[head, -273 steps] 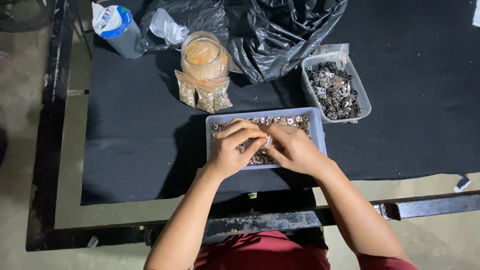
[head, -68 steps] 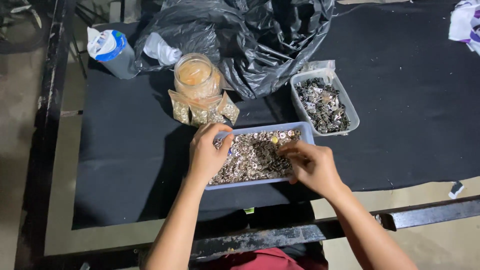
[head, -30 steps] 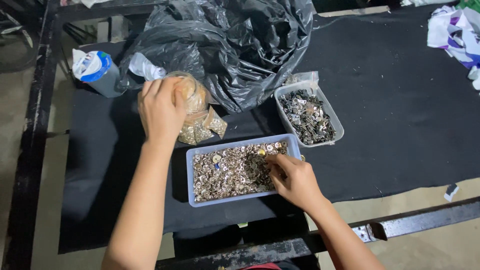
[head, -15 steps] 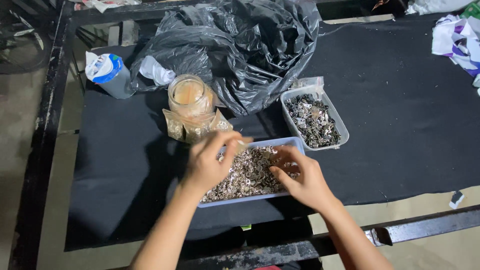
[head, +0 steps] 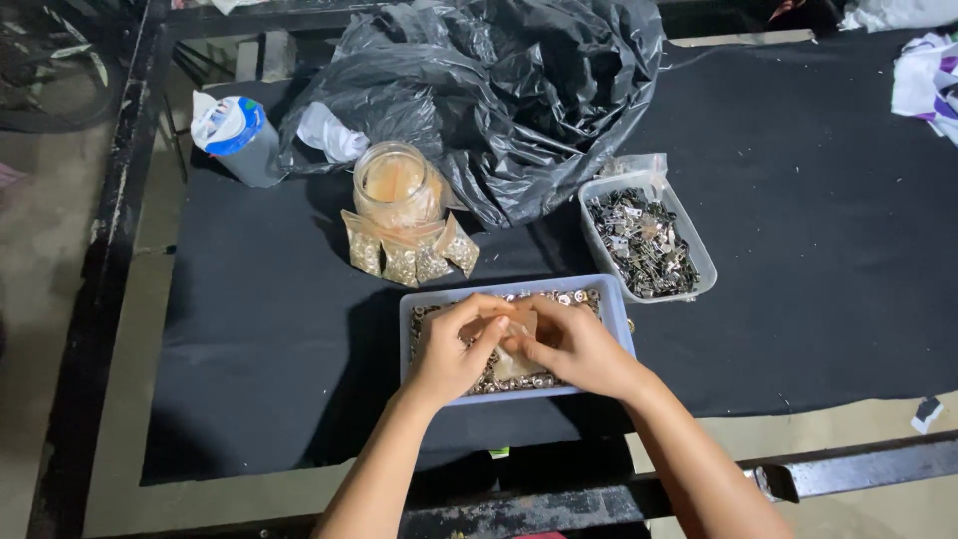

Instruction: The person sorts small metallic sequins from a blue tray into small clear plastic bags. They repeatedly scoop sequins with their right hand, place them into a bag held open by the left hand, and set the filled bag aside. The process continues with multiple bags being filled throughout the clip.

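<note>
A pale blue tray (head: 417, 305) full of small metal pieces sits near the front of the black table. Both hands meet above it. My left hand (head: 455, 349) and my right hand (head: 569, 347) together pinch a small clear plastic bag (head: 515, 344) held over the pieces. Behind the tray lie several small filled bags (head: 411, 255), leaning against a clear jar (head: 395, 186).
A second clear tray (head: 701, 260) of dark metal parts stands to the right. A crumpled black plastic sack (head: 509, 85) fills the back. A white and blue container (head: 236, 135) lies at the back left. Cloth (head: 928, 80) sits at the far right. The metal table frame (head: 838, 469) runs along the front.
My left hand reached to the jar, then came back to the tray. Both hands now hold a small bag together over the pieces.
</note>
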